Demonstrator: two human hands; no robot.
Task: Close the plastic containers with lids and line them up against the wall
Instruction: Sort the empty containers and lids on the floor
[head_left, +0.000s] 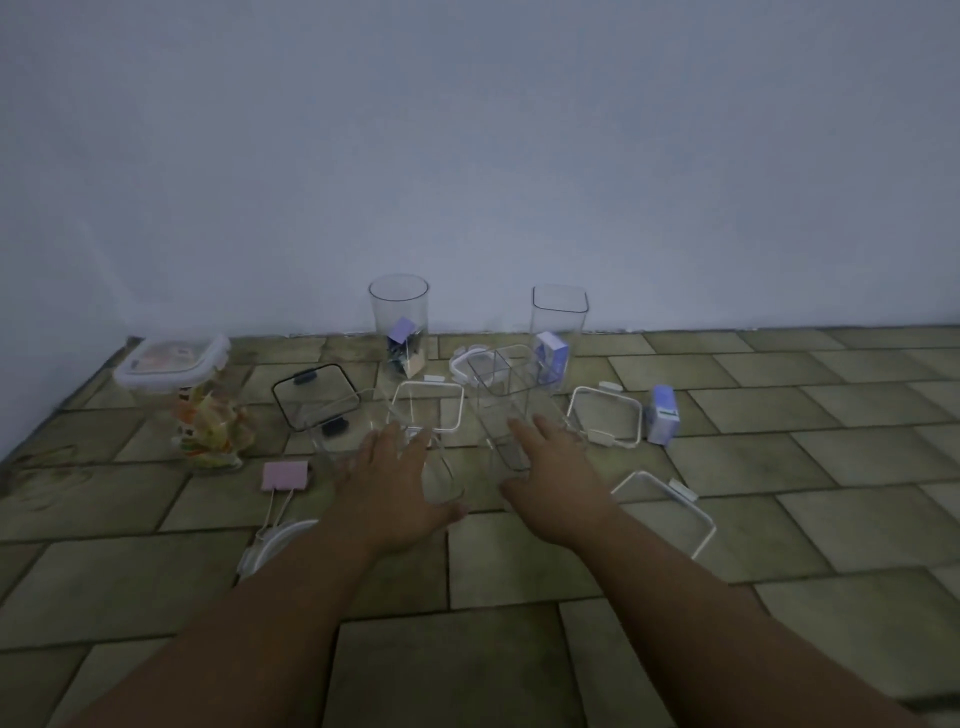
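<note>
Hands over stone-patterned floor (779, 467), left hand (395, 478) and right hand (556, 483), fingers straight and released, clear square container (500, 395) at right fingertips, white-rimmed square lid (460, 410) beyond left, round jar (399, 312) near far wall (467, 156).

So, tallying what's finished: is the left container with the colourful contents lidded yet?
Lidded: a white-rimmed lid sits on the left container. Whether its clips are snapped down, cannot tell.

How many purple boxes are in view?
3 purple boxes: one in the round container, one in the tall square container, one on the floor, far right. More may be hidden.
</note>
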